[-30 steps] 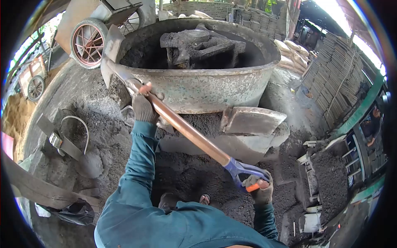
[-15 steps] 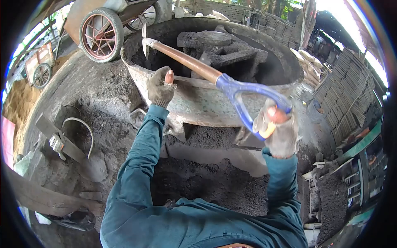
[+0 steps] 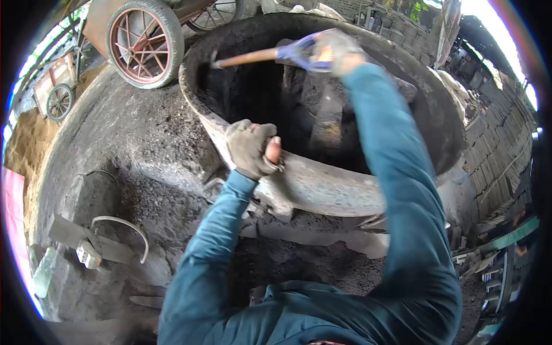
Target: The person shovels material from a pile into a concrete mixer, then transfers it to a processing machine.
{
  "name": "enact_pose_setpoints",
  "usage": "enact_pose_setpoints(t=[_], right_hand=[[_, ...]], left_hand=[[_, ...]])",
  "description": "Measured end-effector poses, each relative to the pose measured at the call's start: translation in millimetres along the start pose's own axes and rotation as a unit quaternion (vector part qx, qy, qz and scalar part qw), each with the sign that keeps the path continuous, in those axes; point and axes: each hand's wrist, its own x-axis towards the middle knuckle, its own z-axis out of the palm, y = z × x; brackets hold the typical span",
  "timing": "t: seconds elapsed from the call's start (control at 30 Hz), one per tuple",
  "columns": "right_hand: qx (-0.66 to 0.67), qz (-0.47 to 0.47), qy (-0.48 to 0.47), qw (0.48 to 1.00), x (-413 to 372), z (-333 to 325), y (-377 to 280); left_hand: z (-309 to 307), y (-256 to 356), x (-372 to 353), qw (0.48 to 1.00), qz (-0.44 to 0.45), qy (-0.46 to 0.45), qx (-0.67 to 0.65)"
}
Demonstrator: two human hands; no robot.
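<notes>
My right hand (image 3: 338, 50), in a worn glove, grips the blue D-shaped handle (image 3: 296, 53) of a shovel. The shovel's wooden shaft (image 3: 250, 58) points left across the inside of a large round mixing pan (image 3: 328, 187). Its metal end (image 3: 215, 60) is small and blurred near the pan's far left wall. My left hand (image 3: 253, 148), gloved with the thumb bare, is closed at the near left rim of the pan, the fingers curled and partly hidden. Dark mixing arms (image 3: 328, 118) coated in grey material stand inside the pan.
A cart wheel (image 3: 145, 44) with red spokes stands against the pan's far left side. A post with a switch box (image 3: 88, 254) and a bent hose (image 3: 127, 221) is at left. Stacked grey slabs (image 3: 500, 155) are at right. Dark loose material (image 3: 310, 261) lies below the pan.
My right hand has swung the shovel up and forward, from near the pan's front right to over its inside. My left hand has stayed at the rim. The view has shifted.
</notes>
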Motion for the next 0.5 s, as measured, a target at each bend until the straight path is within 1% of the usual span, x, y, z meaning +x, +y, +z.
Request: enact_pose_setpoints(t=[0.03,0.07,0.1,0.13,0.2,0.23,0.27,0.37,0.4,0.43,0.47,0.5], right_hand=[[0.125,0.205,-0.185,0.953,29.2,39.8,-19.4],[0.153,0.411,-0.335,0.834,58.6,78.8,-39.5],[0.066,0.378,-0.340,0.858,67.1,86.9,-62.3],[-0.022,0.342,-0.343,0.875,72.1,87.8,-82.0],[0.039,0.334,-0.401,0.852,63.9,77.0,-107.2],[0.091,0.336,-0.382,0.856,35.4,87.1,-116.1],[0.141,0.336,-0.355,0.861,-1.5,111.3,-118.0],[0.213,0.448,-0.306,0.812,-22.0,139.3,-98.8],[0.246,0.440,-0.248,0.827,-20.3,158.3,-90.5],[0.278,0.426,-0.193,0.839,-18.8,177.8,-81.8],[0.224,0.343,-0.194,0.892,13.5,113.0,-105.3],[0.160,0.260,-0.183,0.935,49.3,40.3,-132.5]], left_hand=[[3.3,-5.9,0.0,1.000,0.004,-0.001,0.020],[4.8,-7.6,-3.0,0.999,0.004,-0.003,0.038],[1.3,-5.7,-2.5,0.997,-0.013,-0.052,0.047],[-2.2,-0.3,-2.6,0.998,-0.027,-0.045,0.026],[0.3,1.4,-6.8,1.000,-0.012,-0.022,0.013],[3.5,-2.4,-9.7,1.000,-0.018,-0.012,0.012],[-1.8,4.9,-5.6,0.999,-0.038,-0.023,0.028],[-2.9,5.7,-1.4,0.998,-0.040,-0.039,0.035],[-0.2,7.5,-1.7,0.999,-0.041,0.006,0.011],[-0.2,8.3,-0.2,0.999,-0.043,-0.001,0.014],[-2.1,8.1,-1.5,0.999,-0.046,-0.012,0.017],[-5.8,5.6,-2.9,0.997,-0.037,-0.055,0.045]])
